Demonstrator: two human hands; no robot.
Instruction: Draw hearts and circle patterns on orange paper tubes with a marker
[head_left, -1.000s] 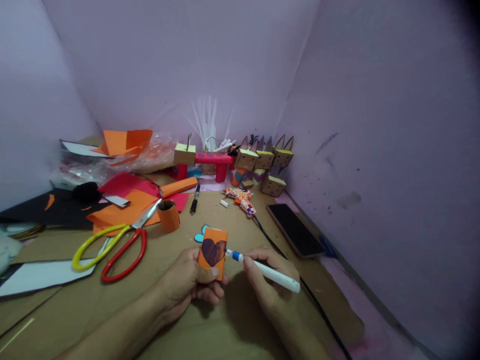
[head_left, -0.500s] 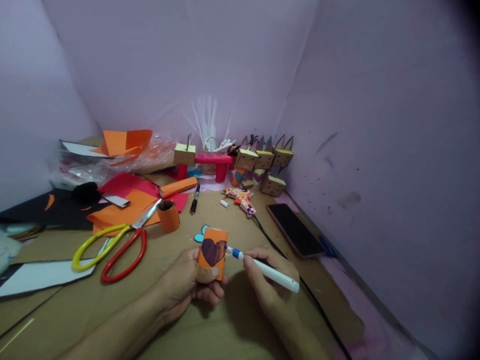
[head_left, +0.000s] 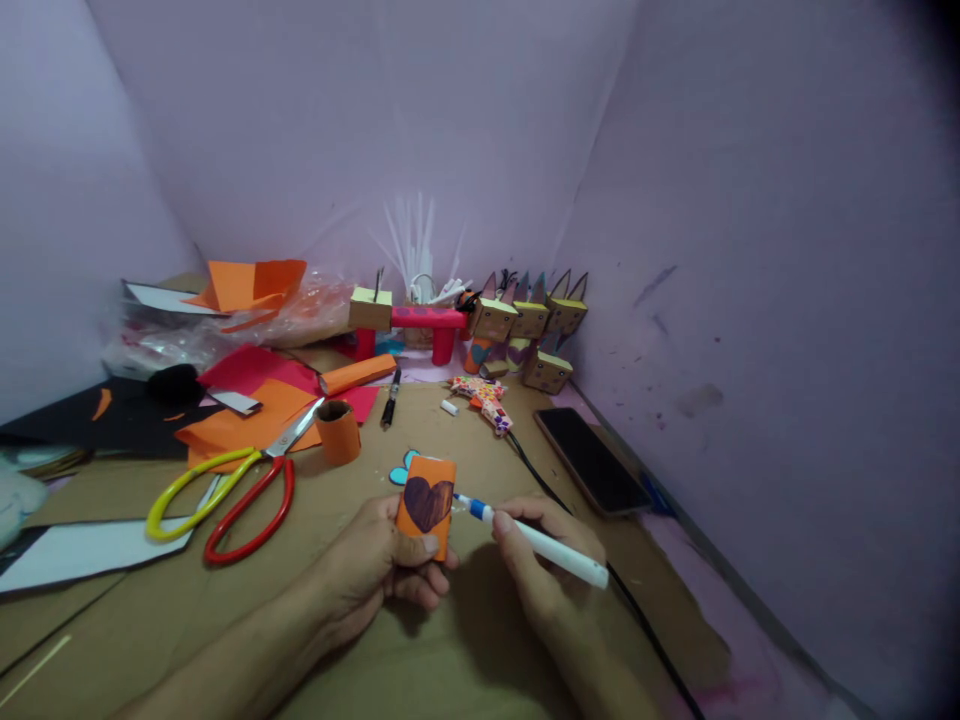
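My left hand [head_left: 401,560] grips a small orange paper-covered piece [head_left: 417,542] that carries a dark purple heart [head_left: 428,503] on its face. Between the fingers of my right hand [head_left: 544,550] is a white marker [head_left: 559,555] with a blue collar. Its tip points left and sits at or just off the piece's right edge; I cannot tell whether they touch. Blue cut-out shapes [head_left: 400,473] with dark outlines lie behind the piece, partly hidden by it. A short orange paper-covered tube [head_left: 338,434] stands farther back on the left.
Scissors [head_left: 251,510] with yellow and red handles lie on the left. A phone [head_left: 591,460] and a patterned glue gun [head_left: 484,402] with a black cable are on the right. Cardboard animal heads [head_left: 529,320], a pen [head_left: 391,398] and a small white cap [head_left: 449,408] are farther back.
My right hand has drawn the marker slightly to the right, its tip shifting from the heart's edge toward the side of the orange piece. My left hand holds nearly the same position.
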